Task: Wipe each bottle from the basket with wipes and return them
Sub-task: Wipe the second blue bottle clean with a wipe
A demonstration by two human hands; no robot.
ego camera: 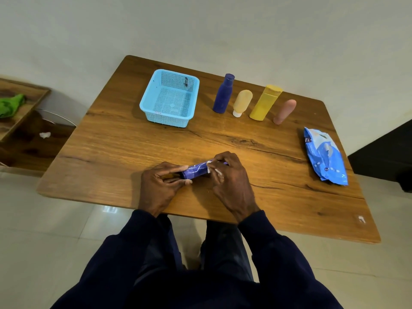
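Head view: both hands meet at lower centre of the frame, over the near part of the table [111, 141]. The left hand [163, 182] has its fingers and thumb curled round the left end of a purple bottle [196, 170], which lies sideways between the two hands. The right hand [231, 178] arches over the bottle's right end, its fingers curled and pressing a white wipe [219, 173] against it. Only scraps of the wipe show between the fingers.

At upper centre a light blue basket [166, 120] sits on the table. A small dark mark shows at its far wall, too small to tell what it is. Right of the basket, apart from it, four bottles stand in a row: a blue bottle [223, 94], a cream bottle [242, 101] on its white cap, a yellow bottle [265, 102] and a pink bottle [285, 111]. Near the right edge lies a crumpled blue wipes pack [325, 156].

The print on the pack and the white lines on the purple bottle are too small to read.
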